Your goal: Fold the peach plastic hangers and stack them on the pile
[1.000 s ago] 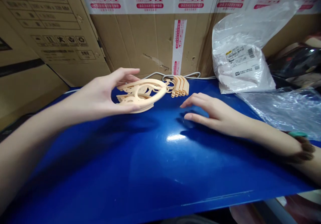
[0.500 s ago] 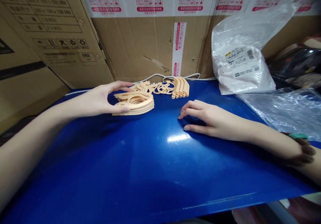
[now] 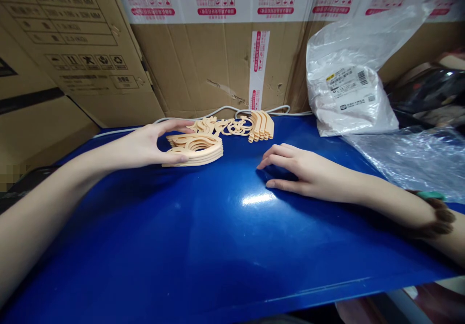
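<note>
My left hand curves round the left end of a stack of beige plastic pieces. Its thumb presses on the near side and the fingers reach over the far side. The pieces are curved, flat and nested, with long oval openings. Behind them lie thin, looped beige parts and, to their right, a row of curved beige pieces with narrow tube-like ends. My right hand rests on the blue table, fingers bent and thumb apart, holding nothing, in front of that row.
The blue table has a raised near edge. Cardboard boxes stand along the back and left. A white cable runs along the back. A white plastic bag with a label and a clear plastic sheet lie at the right.
Almost nothing differs. Both hands and the beige pieces keep their places, and the view has shifted very slightly.
</note>
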Motion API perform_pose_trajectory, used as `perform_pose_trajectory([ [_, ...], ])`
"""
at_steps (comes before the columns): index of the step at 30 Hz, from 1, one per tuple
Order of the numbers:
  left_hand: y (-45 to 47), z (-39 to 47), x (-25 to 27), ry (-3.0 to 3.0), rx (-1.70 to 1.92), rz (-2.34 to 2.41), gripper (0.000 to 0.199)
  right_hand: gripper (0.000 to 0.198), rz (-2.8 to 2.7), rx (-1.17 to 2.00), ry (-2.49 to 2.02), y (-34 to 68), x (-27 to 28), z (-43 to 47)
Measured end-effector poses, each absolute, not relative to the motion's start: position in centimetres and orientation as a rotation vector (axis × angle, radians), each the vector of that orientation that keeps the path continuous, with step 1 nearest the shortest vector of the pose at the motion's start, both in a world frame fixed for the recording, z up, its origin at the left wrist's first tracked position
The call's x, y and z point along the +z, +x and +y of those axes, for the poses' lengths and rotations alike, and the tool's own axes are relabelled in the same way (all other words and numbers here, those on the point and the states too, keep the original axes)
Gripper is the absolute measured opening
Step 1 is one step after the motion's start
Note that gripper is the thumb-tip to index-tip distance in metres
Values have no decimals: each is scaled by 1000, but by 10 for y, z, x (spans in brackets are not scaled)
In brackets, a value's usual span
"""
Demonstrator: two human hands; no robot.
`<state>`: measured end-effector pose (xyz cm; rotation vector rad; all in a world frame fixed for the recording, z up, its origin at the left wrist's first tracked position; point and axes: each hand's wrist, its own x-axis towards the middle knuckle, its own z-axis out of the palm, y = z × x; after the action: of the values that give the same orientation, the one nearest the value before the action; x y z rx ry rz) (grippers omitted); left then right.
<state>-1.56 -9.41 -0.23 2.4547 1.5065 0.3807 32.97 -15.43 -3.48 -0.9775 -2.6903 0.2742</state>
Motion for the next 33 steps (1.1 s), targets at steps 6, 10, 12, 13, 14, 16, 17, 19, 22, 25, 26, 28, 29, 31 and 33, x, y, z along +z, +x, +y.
perform_pose_trajectory([
  [6,-16,-93,-3,2469,367,1471,83,33,-2695,278,-985,330,-35,-154],
  [10,-16,-94,-3,2447,372,1499,85,32,-2696,281,-986,329,-35,-154],
  [12,-16,-94,-3,2436,371,1506,86,32,-2693,283,-984,329,-35,-154],
  [13,-16,-94,-3,2436,370,1501,86,32,-2693,282,-983,329,-35,-154],
  [14,-16,-94,-4,2438,370,1495,85,32,-2694,282,-984,329,-35,-154],
  [16,-16,-93,-4,2441,371,1488,85,32,-2695,280,-986,329,-35,-154],
  [17,-17,-93,-4,2442,370,1489,84,32,-2695,280,-985,329,-35,-154],
  [19,-17,-93,-4,2436,364,1497,84,32,-2690,283,-979,329,-35,-154],
  [22,-17,-93,-3,2432,354,1501,84,32,-2683,293,-976,329,-35,-154],
  [25,-17,-94,-3,2428,352,1506,85,32,-2678,302,-976,329,-35,-154],
  [26,-16,-94,-3,2427,354,1511,85,32,-2677,304,-974,329,-35,-154],
  [28,-16,-94,-3,2425,357,1514,85,32,-2678,306,-974,329,-35,-154],
  [29,-16,-95,-3,2425,356,1513,85,32,-2678,308,-976,329,-35,-154],
  [31,-16,-94,-3,2423,357,1511,85,32,-2675,311,-980,329,-35,-154],
  [33,-16,-93,-3,2426,350,1505,85,32,-2674,310,-982,329,-34,-154],
])
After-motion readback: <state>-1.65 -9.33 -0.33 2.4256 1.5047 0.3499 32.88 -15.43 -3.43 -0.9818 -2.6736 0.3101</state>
